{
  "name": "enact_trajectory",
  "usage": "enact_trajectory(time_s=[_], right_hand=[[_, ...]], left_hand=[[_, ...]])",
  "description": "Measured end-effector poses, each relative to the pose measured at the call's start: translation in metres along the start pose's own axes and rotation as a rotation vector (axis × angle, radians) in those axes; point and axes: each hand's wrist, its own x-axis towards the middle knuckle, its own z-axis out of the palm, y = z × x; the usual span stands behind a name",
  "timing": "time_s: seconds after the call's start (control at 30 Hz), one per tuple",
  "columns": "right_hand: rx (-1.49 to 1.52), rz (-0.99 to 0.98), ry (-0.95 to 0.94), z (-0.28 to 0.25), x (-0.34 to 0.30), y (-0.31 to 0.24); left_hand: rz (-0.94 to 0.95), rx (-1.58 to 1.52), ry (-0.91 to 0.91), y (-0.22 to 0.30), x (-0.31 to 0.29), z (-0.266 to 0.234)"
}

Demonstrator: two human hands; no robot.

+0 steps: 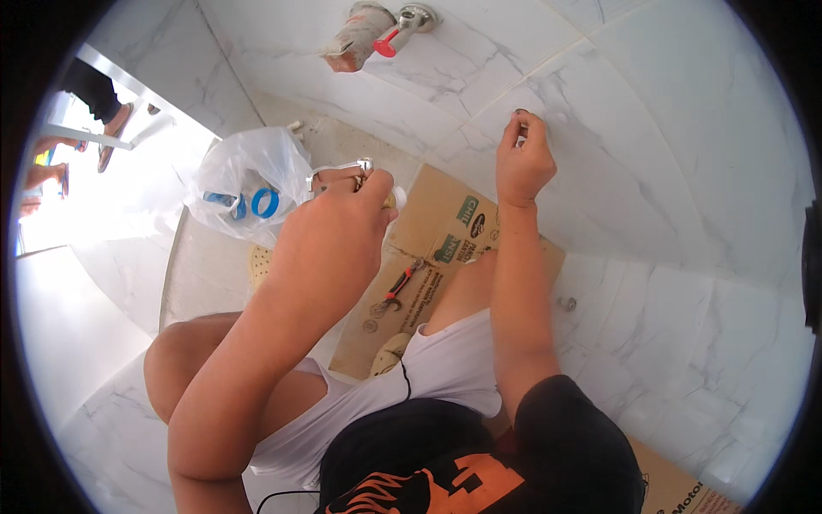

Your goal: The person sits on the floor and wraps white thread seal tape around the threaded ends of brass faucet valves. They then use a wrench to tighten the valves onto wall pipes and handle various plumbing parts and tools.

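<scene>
My left hand [338, 227] is closed around a chrome tap fitting [364, 165], held up over the floor. A shiny lever-like part of it sticks out above my fingers, and a whitish round end [396, 199] shows beside my knuckles. Most of the fitting is hidden by the hand. My right hand [524, 163] is raised close to the tiled wall, fingers curled in a pinch. Whatever the fingertips hold, if anything, is too small to make out. On the cardboard [428, 231] below lies a wrench [401, 284] with red and black handle.
A clear plastic bag [244, 184] with a blue ring [265, 203] sits left of my left hand. From the wall stick out a valve with red handle [387, 44] and a capped pipe stub [355, 38]. People's feet [116, 128] show through a doorway at far left.
</scene>
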Motion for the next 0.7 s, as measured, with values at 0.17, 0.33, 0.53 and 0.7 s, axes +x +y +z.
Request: enact_trajectory(time_s=[0.17, 0.33, 0.53, 0.7], right_hand=[[0.052, -0.001, 0.047, 0.008, -0.004, 0.007], [0.032, -0.090, 0.153, 0.017, -0.003, 0.009], [0.002, -0.097, 0.237, 0.028, -0.006, -0.001], [0.185, 0.093, 0.260, 0.027, -0.015, -0.013]], left_hand=[[-0.086, -0.009, -0.043, -0.002, -0.008, 0.000], [-0.038, 0.072, -0.080, 0.004, -0.012, -0.002], [-0.031, 0.033, -0.093, 0.004, -0.014, 0.004], [-0.023, 0.020, -0.085, 0.001, -0.015, 0.003]])
